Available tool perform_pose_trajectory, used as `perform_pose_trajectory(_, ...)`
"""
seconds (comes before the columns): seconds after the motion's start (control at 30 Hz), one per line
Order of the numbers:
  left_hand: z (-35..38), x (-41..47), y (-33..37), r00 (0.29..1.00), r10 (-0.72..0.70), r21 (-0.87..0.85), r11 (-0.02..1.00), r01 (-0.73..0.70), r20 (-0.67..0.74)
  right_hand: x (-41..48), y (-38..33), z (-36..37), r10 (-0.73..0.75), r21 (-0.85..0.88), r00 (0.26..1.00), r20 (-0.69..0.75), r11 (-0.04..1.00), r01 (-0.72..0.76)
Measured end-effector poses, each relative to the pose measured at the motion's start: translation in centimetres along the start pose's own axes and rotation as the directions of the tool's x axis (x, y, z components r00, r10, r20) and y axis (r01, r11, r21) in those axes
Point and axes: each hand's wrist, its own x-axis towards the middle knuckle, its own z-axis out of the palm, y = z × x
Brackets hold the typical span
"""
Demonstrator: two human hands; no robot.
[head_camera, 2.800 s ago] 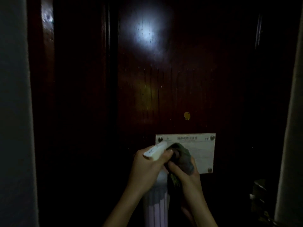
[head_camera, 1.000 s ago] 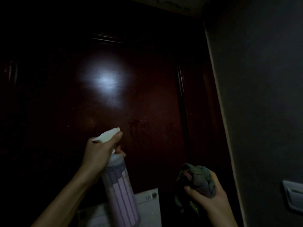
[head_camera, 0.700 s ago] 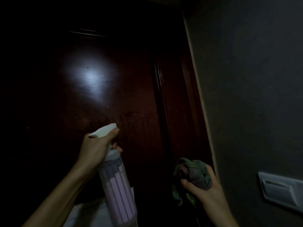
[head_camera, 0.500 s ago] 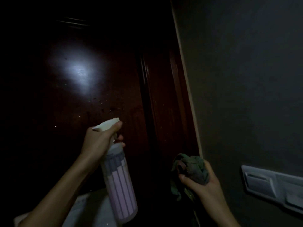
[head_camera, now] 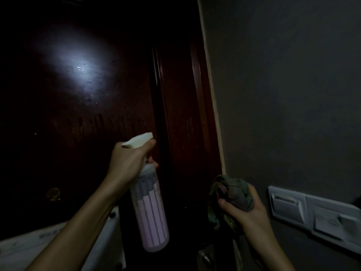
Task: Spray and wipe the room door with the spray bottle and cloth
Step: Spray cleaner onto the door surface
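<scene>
**Spray bottle being aimed at a dark door, cloth being held ready**

A dark wooden door is being lit by one pale patch of glare, and droplets and thin runs are showing on it. A white notice is being partly covered by the forearm at lower left. The bottle is being gripped at the neck by the left hand, fingers curled round it, one digit lying along the white spray head, and the nozzle is being pointed at the door's right edge. Further right, a bunched cloth is being clutched in the right hand, apart from the door. Wall switches are being shown just beyond.

As a judgement, the switches are being put at risk of mist if the nozzle is swung right. The notice is being put at risk of runs if wiping is delayed. Missed patches are likely being hidden by the dimness.
</scene>
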Motion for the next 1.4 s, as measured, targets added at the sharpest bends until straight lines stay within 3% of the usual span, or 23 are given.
perform_pose_trajectory(0.57,-2.1,-4.9,-2.5,0.989,-0.143,-0.071,0.987,0.141,-0.022,-1.7,1.8,0.9,0.044,0.012,0.996,0.081,0.999,-0.045)
perform_pose_trajectory(0.73,-3.9,-9.5,-5.7,0.978,-0.151,-0.035,0.988,0.147,-0.147,-3.5,3.1,2.6,0.081,-0.005,0.989,0.126,0.997,-0.081)
perform_pose_trajectory(0.97,-6.1,-16.5,-9.3,0.944,-0.084,0.190,0.970,0.151,-0.318,-7.9,5.3,5.8,0.158,-0.012,0.956,0.247,0.987,-0.159)
perform_pose_trajectory(1.23,-9.6,-22.5,-10.3,0.831,-0.098,0.190,0.953,0.237,-0.547,-13.1,9.8,10.7,0.193,-0.082,0.913,0.360,0.981,-0.175)
perform_pose_trajectory(1.4,-14.3,-26.8,-10.8,0.733,-0.129,0.206,0.914,0.349,-0.668,-18.2,11.0,15.4,0.226,-0.081,0.823,0.520,0.973,-0.216)
